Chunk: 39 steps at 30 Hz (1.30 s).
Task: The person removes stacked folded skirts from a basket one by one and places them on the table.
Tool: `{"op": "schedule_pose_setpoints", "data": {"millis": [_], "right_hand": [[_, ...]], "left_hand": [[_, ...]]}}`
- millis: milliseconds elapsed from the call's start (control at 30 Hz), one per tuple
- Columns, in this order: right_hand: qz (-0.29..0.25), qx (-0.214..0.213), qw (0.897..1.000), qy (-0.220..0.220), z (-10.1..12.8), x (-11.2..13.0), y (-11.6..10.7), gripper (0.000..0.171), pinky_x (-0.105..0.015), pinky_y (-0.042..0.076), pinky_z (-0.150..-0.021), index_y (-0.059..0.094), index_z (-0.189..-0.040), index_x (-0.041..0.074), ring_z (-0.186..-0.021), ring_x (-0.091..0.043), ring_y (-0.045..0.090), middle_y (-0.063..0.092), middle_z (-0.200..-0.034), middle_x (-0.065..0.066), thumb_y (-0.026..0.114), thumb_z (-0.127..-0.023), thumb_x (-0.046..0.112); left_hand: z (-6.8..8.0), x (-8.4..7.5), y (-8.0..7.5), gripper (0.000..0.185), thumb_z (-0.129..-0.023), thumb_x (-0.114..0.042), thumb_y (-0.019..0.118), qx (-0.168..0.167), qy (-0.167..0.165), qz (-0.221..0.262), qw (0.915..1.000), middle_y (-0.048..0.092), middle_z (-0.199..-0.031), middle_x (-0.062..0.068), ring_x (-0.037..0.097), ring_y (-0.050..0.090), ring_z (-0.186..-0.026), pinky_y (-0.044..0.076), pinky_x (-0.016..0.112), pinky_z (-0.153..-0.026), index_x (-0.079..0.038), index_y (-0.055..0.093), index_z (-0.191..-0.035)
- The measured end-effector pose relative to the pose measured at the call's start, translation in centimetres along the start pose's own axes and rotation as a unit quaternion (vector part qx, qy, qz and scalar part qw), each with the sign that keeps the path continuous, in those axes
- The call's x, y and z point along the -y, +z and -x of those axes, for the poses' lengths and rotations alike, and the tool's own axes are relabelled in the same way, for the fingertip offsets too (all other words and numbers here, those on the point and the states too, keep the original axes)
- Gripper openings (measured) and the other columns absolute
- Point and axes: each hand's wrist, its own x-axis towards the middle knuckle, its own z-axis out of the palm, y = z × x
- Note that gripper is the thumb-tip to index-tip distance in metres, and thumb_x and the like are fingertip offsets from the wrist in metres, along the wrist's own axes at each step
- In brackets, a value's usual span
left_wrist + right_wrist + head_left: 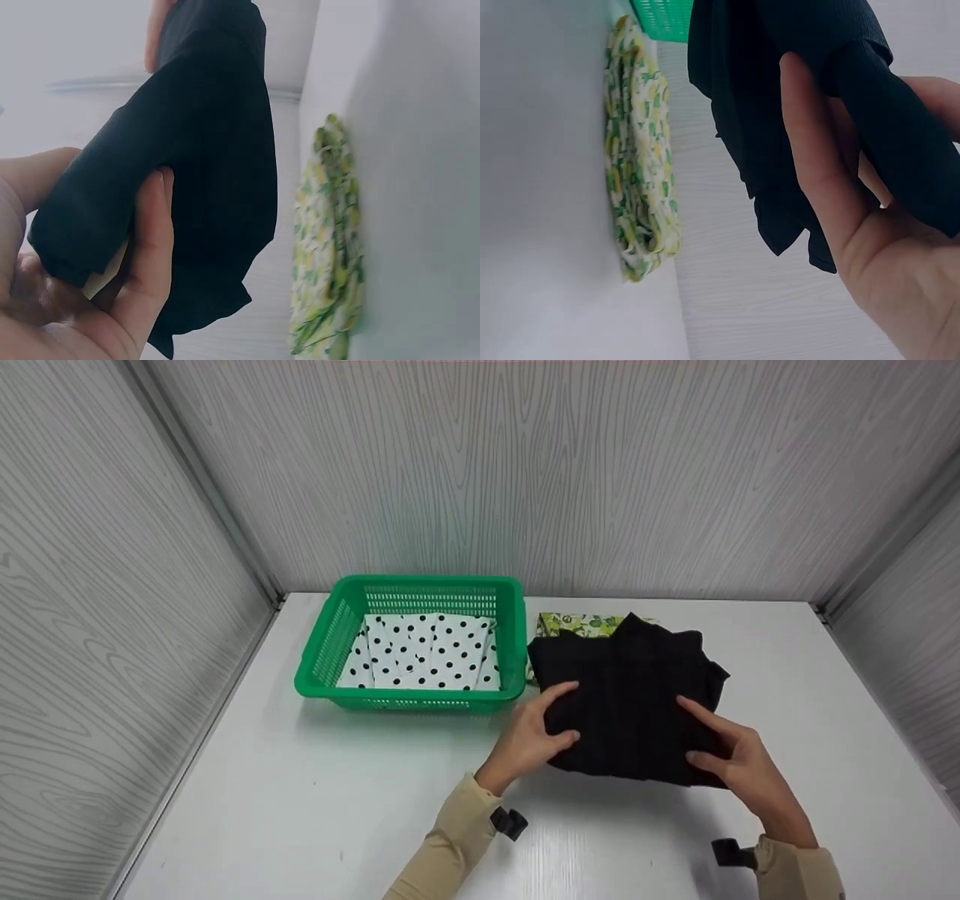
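Observation:
Both hands hold a folded black cloth [626,705] above the table, right of the basket. The left hand [529,735] grips its left side, thumb on the near face and fingers curled round the edge. At the opposite side, the right hand [739,761] pinches the cloth between thumb and fingers. The wrist views show the black cloth [202,142] folded over in thick layers, raised off the table. Behind and below it lies a folded green-and-yellow patterned cloth [641,150], mostly hidden by the black one in the head view.
A green plastic basket [311,686] stands at the back, left of the hands. Inside lies a folded white cloth with black dots [431,652]. Grey wood-patterned panels [480,472] enclose the white table [300,810] at the back and sides.

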Motion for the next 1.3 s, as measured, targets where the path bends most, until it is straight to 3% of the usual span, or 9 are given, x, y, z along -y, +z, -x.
{"op": "schedule_pose_setpoints", "data": {"millis": [167, 367, 500, 600, 733, 900, 1033, 1167, 1300], "right_hand": [[-0.002, 0.011, 1.0, 0.023, 1.4, -1.2, 0.4, 0.073, -0.018, 0.047, -0.094, 0.048, -0.151, 0.005, -0.126, 0.005, 0.047, 0.044, -0.153, -0.007, 0.065, -0.084, -0.018], [-0.008, 0.034, 0.997, 0.063, 2.8, -2.6, 1.1, 0.072, -0.015, 0.043, -0.096, 0.048, -0.15, 0.0, -0.126, 0.008, 0.044, 0.048, -0.15, 0.002, 0.067, -0.082, -0.016], [-0.007, 0.06, 0.994, 0.087, 3.0, -3.5, 1.4, 0.072, -0.013, 0.04, -0.097, 0.045, -0.151, -0.003, -0.125, 0.012, 0.042, 0.044, -0.153, -0.005, 0.067, -0.083, -0.013], [-0.009, 0.077, 0.991, 0.106, 2.8, -4.2, 1.6, 0.073, -0.013, 0.039, -0.098, 0.042, -0.152, -0.003, -0.126, 0.011, 0.04, 0.037, -0.156, -0.02, 0.066, -0.083, -0.012], [0.004, 0.088, 0.987, 0.137, 2.3, -5.1, 1.9, 0.074, -0.014, 0.038, -0.097, 0.042, -0.153, -0.001, -0.14, -0.016, 0.036, 0.033, -0.157, -0.026, 0.067, -0.083, -0.01], [0.026, 0.094, 0.983, 0.157, 1.9, -5.8, 2.2, 0.074, -0.015, 0.037, -0.095, 0.042, -0.153, -0.001, -0.145, -0.044, 0.023, 0.032, -0.157, -0.028, 0.067, -0.083, -0.009], [0.036, 0.092, 0.981, 0.17, 1.7, -6.2, 2.3, 0.074, -0.022, 0.038, -0.099, 0.043, -0.153, -0.001, -0.146, -0.044, 0.022, 0.032, -0.158, -0.028, 0.067, -0.083, -0.009], [0.046, 0.085, 0.98, 0.176, 1.4, -6.3, 2.2, 0.074, -0.027, 0.039, -0.101, 0.043, -0.153, 0.001, -0.146, -0.043, 0.022, 0.031, -0.158, -0.028, 0.067, -0.084, -0.009], [0.055, 0.076, 0.98, 0.174, 1.2, -6.4, 2.2, 0.073, -0.031, 0.04, -0.101, 0.043, -0.153, 0.001, -0.146, -0.045, 0.022, 0.031, -0.157, -0.03, 0.066, -0.084, -0.01]], "left_hand": [[1.7, 1.2, 1.0, 0.065, -0.088, 0.003, 0.072, 0.03, -0.016, 0.008, 0.9994, 0.059, -0.139, 0.013, 0.007, 0.047, -0.061, 0.045, 0.021, -0.066, -0.01, 0.052, -0.148], [3.6, 2.8, 1.7, 0.065, -0.086, 0.0, 0.075, 0.052, -0.039, -0.011, 0.9978, 0.056, -0.144, 0.012, 0.013, 0.059, -0.111, 0.048, 0.027, -0.092, -0.011, 0.053, -0.147], [4.1, 4.1, 1.9, 0.066, -0.086, -0.001, 0.076, 0.066, -0.057, -0.021, 0.996, 0.058, -0.142, 0.012, 0.015, 0.056, -0.122, 0.046, 0.034, -0.101, -0.012, 0.054, -0.147], [4.3, 4.9, 2.0, 0.066, -0.086, -0.001, 0.076, 0.075, -0.077, -0.023, 0.9939, 0.066, -0.128, 0.013, 0.013, 0.061, -0.1, 0.047, 0.033, -0.095, -0.01, 0.053, -0.147], [4.2, 5.8, 1.9, 0.067, -0.086, -0.001, 0.075, 0.082, -0.097, -0.034, 0.9914, 0.071, -0.095, 0.008, 0.011, 0.053, -0.073, 0.045, 0.031, -0.087, -0.007, 0.05, -0.148], [3.8, 6.5, 1.9, 0.067, -0.087, 0.001, 0.074, 0.077, -0.103, -0.045, 0.9907, 0.057, -0.068, -0.001, 0.009, 0.044, -0.06, 0.045, 0.032, -0.086, -0.005, 0.049, -0.148], [3.4, 6.9, 1.9, 0.066, -0.087, 0.001, 0.075, 0.076, -0.11, -0.044, 0.99, 0.07, -0.099, 0.01, 0.011, 0.049, -0.068, 0.045, 0.033, -0.087, -0.006, 0.05, -0.148], [2.9, 7.2, 2.0, 0.066, -0.087, 0.002, 0.075, 0.072, -0.115, -0.043, 0.9899, 0.058, -0.14, 0.018, 0.018, 0.058, -0.098, 0.045, 0.037, -0.096, -0.006, 0.051, -0.147], [2.3, 7.3, 2.1, 0.066, -0.086, 0.002, 0.075, 0.066, -0.114, -0.045, 0.9902, 0.053, -0.146, 0.018, 0.026, 0.054, -0.124, 0.043, 0.043, -0.104, -0.007, 0.052, -0.147]]}}
